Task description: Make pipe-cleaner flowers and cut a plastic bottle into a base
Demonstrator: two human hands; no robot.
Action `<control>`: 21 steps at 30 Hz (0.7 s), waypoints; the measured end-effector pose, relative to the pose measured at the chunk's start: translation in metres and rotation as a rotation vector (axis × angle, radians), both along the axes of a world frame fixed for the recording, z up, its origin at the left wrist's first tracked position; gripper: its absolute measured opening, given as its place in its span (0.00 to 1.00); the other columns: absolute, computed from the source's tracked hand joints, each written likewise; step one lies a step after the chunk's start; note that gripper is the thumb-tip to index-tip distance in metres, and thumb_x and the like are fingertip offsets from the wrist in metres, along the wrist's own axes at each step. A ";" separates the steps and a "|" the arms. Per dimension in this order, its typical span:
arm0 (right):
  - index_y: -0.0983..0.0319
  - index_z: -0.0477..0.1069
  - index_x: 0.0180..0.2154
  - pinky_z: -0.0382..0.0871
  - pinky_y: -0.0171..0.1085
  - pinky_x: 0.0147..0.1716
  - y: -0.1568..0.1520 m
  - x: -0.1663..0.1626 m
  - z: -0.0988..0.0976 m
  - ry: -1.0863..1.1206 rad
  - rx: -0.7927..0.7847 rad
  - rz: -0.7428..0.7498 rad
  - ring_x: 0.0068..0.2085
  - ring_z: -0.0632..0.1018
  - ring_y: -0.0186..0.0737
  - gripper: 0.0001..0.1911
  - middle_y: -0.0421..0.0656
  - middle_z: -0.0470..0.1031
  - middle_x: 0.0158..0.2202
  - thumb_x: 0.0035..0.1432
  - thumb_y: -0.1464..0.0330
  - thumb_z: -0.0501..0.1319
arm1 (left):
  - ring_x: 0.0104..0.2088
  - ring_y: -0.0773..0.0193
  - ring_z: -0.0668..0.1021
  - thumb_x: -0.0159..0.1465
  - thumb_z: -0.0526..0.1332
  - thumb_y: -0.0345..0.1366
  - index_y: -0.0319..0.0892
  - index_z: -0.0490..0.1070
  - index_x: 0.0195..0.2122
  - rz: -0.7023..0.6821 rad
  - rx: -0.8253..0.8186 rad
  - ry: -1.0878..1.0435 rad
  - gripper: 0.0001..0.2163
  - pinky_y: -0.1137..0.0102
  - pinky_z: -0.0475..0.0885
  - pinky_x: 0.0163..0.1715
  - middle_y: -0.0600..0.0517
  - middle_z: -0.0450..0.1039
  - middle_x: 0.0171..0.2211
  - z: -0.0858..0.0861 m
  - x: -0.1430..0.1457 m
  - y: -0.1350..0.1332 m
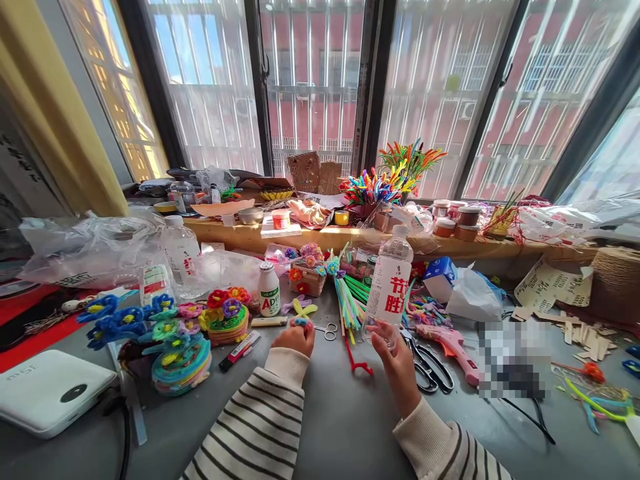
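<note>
My right hand [397, 360] is closed round the base of a clear plastic water bottle [389, 283] with a white cap and a white label with red characters, held upright above the grey table [340, 420]. My left hand [296, 337] is closed in a pinch on a small pink and blue pipe-cleaner piece [300, 321]. Just beyond it lie small scissors [327, 329], and a red bent pipe cleaner [356, 359] lies between my hands. Both arms wear striped cream sleeves.
Pipe-cleaner flowers and coils [175, 333] lie at the left beside a white box [50, 390]. A white glue bottle [269, 288], black scissors [430, 370] and a pink glue gun [453, 347] surround my hands. The wooden window ledge [320, 235] holds jars and pipe-cleaner bunches.
</note>
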State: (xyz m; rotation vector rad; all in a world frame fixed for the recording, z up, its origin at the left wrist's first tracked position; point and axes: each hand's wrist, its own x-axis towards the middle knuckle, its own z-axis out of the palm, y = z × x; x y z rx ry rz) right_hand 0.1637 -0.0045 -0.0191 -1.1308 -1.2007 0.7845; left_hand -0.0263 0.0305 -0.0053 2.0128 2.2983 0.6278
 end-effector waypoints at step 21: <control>0.63 0.63 0.38 0.61 0.42 0.39 -0.001 -0.004 0.004 -0.024 0.045 0.034 0.40 0.70 0.44 0.18 0.47 0.70 0.37 0.47 0.59 0.56 | 0.40 0.56 0.69 0.51 0.51 0.30 0.43 0.72 0.27 -0.149 0.103 0.207 0.10 0.57 0.52 0.47 0.46 0.72 0.34 -0.014 0.003 0.009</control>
